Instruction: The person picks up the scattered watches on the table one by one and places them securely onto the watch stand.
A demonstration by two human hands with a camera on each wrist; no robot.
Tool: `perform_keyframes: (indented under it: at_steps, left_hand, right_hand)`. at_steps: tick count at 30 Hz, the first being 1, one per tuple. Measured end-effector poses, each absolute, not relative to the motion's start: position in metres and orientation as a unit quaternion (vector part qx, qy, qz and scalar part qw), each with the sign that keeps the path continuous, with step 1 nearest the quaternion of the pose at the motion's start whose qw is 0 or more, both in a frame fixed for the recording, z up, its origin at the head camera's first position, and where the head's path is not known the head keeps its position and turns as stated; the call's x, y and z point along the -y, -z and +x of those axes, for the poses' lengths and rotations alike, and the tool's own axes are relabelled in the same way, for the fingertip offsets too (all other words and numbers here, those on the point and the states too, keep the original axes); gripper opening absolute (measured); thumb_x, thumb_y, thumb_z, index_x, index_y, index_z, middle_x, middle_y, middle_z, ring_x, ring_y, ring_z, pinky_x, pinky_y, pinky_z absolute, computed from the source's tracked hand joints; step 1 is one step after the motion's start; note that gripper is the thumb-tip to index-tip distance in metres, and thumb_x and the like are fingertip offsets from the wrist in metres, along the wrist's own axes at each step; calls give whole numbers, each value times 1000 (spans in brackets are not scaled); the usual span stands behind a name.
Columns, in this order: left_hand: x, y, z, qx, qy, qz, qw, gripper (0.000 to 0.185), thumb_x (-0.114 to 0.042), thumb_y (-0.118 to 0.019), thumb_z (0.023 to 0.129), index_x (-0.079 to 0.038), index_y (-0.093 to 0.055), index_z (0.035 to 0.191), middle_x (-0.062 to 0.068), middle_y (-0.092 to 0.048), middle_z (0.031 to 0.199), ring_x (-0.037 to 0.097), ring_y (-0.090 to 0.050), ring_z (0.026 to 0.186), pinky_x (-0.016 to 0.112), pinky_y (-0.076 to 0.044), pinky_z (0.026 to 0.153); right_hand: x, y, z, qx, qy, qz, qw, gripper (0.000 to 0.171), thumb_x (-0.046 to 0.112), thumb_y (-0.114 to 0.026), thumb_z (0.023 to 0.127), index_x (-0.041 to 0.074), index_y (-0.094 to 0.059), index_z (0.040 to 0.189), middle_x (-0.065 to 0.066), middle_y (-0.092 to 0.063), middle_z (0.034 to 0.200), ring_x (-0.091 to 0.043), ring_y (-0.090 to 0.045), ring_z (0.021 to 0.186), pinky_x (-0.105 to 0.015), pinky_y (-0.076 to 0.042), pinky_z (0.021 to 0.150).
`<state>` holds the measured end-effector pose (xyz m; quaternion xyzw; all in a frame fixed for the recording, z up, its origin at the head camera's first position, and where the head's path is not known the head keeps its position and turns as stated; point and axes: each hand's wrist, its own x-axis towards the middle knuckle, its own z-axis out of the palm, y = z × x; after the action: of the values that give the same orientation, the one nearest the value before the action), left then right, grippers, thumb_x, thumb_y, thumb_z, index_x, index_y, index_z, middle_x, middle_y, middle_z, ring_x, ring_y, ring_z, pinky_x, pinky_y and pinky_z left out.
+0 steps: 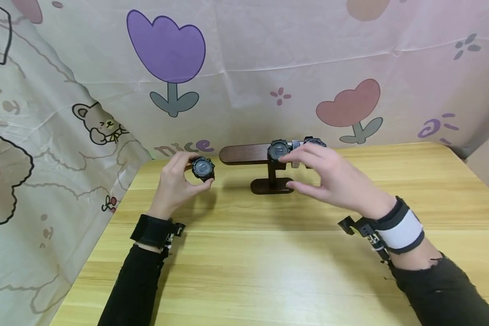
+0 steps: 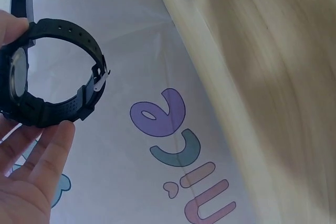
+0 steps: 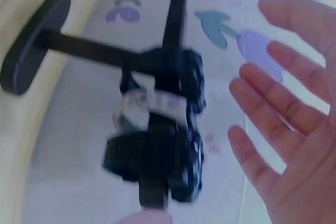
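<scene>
My left hand (image 1: 172,183) pinches a black wristwatch (image 1: 203,168) between thumb and fingers, left of a dark wooden watch stand (image 1: 242,155). In the left wrist view the watch strap (image 2: 79,31) forms a buckled loop. My right hand (image 1: 336,174) has relaxed, spread fingers, with the fingertips close by a black watch (image 1: 278,150) on the stand's bar. Beside that one sit a watch with a pale band (image 3: 157,103) and another black watch (image 3: 152,156); in the head view my right hand partly covers these two. The right wrist view shows no watch between the right fingers.
The stand's oval base (image 1: 270,186) rests on a light wooden table (image 1: 244,271) near its back edge. Behind hangs a pale cloth (image 1: 248,54) printed with flowers, and another printed cloth (image 1: 36,190) drapes along the left side.
</scene>
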<state>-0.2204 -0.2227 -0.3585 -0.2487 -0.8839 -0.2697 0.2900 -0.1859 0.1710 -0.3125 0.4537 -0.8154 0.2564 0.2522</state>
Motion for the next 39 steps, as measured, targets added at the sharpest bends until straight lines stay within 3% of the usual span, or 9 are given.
perform_keyframes:
  at_steps: [11, 15, 24, 39]
  left_hand:
    - [227, 353, -227, 876, 248, -274, 311, 63, -25, -96, 74, -3, -71, 127, 15, -72, 121, 29, -70, 107, 49, -62, 88]
    - [228, 349, -228, 876, 241, -280, 311, 63, -26, -96, 74, -3, -71, 128, 16, -73, 122, 30, -70, 110, 47, -62, 90]
    - [230, 343, -229, 874, 245, -295, 300, 66, -23, -97, 73, -3, -70, 129, 16, -73, 122, 33, -72, 109, 51, -62, 93]
    - [228, 333, -240, 863, 225, -346, 290, 68, -21, -97, 76, -2, -69, 134, 14, -73, 130, 32, -71, 119, 48, -61, 98]
  right_hand:
    - [-199, 306, -200, 855, -261, 358, 269, 63, 9, -92, 83, 7, -67, 140, -10, -68, 132, -28, -65, 121, -44, -51, 104]
    - [-205, 308, -204, 867, -264, 339, 253, 66, 9, -93, 82, 7, -65, 142, -13, -66, 134, -32, -64, 122, -53, -52, 103]
    - [-213, 314, -210, 895, -263, 301, 198, 69, 15, -92, 86, 9, -61, 147, -15, -61, 145, -36, -59, 132, -61, -49, 111]
    - [-217, 321, -218, 905, -252, 289, 184, 70, 17, -90, 87, 5, -58, 149, -16, -62, 145, -37, -61, 134, -61, -49, 114]
